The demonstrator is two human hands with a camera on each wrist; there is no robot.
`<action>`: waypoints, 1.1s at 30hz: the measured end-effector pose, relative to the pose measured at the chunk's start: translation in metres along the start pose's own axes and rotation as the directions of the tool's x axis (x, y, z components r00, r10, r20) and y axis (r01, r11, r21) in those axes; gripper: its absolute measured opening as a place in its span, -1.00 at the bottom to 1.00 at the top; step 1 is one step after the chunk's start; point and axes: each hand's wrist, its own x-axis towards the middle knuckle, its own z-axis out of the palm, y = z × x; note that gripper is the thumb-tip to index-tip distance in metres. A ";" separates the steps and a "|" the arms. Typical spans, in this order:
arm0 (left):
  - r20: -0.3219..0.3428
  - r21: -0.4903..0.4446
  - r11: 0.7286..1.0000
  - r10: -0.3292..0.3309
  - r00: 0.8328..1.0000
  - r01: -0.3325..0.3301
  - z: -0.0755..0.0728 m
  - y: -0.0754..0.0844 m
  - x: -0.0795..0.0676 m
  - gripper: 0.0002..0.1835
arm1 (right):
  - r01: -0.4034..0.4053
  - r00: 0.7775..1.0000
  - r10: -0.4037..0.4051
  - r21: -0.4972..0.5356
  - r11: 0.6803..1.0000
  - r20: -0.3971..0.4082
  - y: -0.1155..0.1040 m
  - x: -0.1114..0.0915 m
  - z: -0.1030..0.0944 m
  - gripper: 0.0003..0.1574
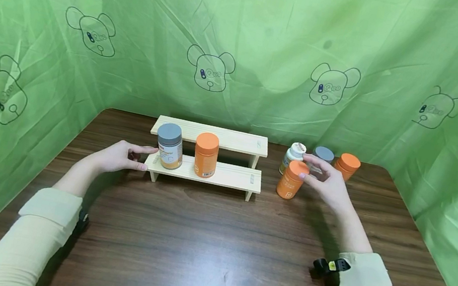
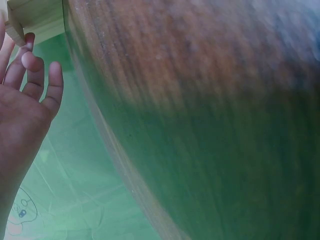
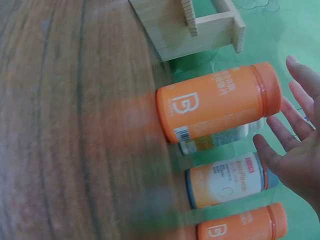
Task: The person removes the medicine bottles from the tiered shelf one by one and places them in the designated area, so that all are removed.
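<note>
My left hand [image 1: 118, 158] is at the left end of a two-step wooden rack [image 1: 232, 176], its thumb and forefinger reaching the end of the lower step. In the left wrist view the other fingers [image 2: 34, 75] bend loosely beside the wood. A grey-capped bottle [image 1: 169, 153] and an orange bottle [image 1: 205, 162] stand upright on the lower step. To the right, a second orange bottle [image 1: 288, 186] stands on the table. My right hand [image 1: 328, 178] is beside its cap, fingers spread and thumb apart in the right wrist view.
Behind the right-hand orange bottle stand a small white-capped bottle [image 1: 295, 153], another grey-capped bottle [image 3: 230, 177] and another orange bottle [image 1: 348, 165]. A green curtain [image 1: 276, 33] surrounds the dark wooden table [image 1: 193, 239] at the back and sides.
</note>
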 end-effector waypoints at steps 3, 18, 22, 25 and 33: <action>-0.002 -0.004 1.000 -0.002 1.000 0.002 0.000 0.000 0.000 -0.31 | 0.027 1.000 -0.027 0.006 1.000 0.006 -0.014 -0.002 0.000 -0.35; -0.003 -0.004 1.000 0.019 1.000 -0.019 0.001 -0.001 0.000 -0.31 | 0.136 0.990 -0.134 0.042 0.990 -0.039 -0.066 -0.008 0.009 -0.41; -0.004 -0.008 1.000 0.009 1.000 -0.009 0.001 -0.002 0.000 -0.31 | 0.152 0.988 -0.149 0.074 0.986 -0.046 -0.078 -0.008 0.017 -0.43; -0.005 -0.011 1.000 0.011 1.000 -0.011 0.001 -0.001 0.000 -0.31 | 0.175 0.984 -0.173 0.107 0.979 -0.032 -0.086 -0.009 0.025 -0.44; -0.013 -0.053 0.997 0.053 0.999 -0.053 0.002 -0.001 0.001 -0.35 | 0.226 0.974 -0.225 0.212 0.951 -0.028 -0.101 0.000 0.048 -0.49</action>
